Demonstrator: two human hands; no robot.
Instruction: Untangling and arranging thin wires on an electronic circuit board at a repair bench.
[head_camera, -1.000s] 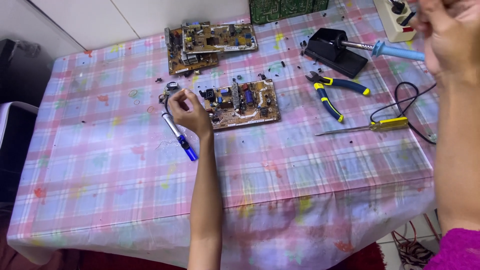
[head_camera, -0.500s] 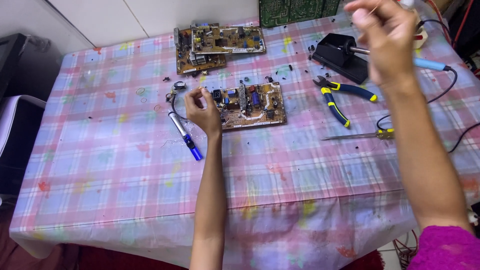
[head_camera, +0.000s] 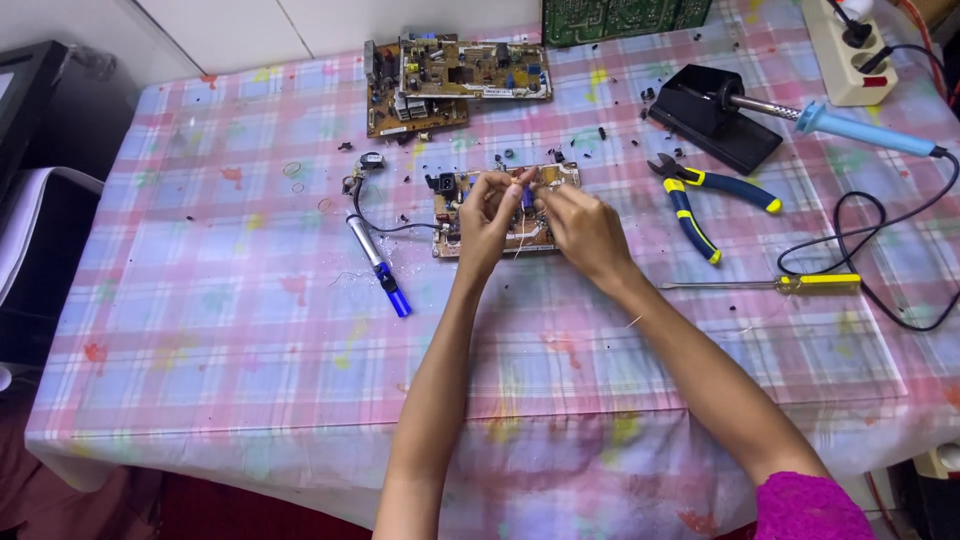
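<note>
A brown circuit board (head_camera: 446, 189) with dark and blue parts lies on the checked tablecloth (head_camera: 250, 380) at the table's middle. Both my hands hover right above it, fingertips meeting. My left hand (head_camera: 489, 218) and my right hand (head_camera: 585, 232) pinch a small blue part (head_camera: 527, 196) between them. A thin wire lead hangs from the part towards the board. The hands hide the middle of the board.
Two stacked circuit boards (head_camera: 452, 78) lie at the back. A blue-handled soldering iron (head_camera: 860, 128) rests in a black stand (head_camera: 712, 118). Blue-and-yellow pliers (head_camera: 700, 205), a yellow-handled screwdriver (head_camera: 790, 284), a blue-tipped pen tool (head_camera: 378, 266), a black cable (head_camera: 880, 255) and a power strip (head_camera: 848, 45) are around.
My right hand has come down from the upper right to the board. My left hand has shifted from the board's left edge to its middle, meeting the right.
</note>
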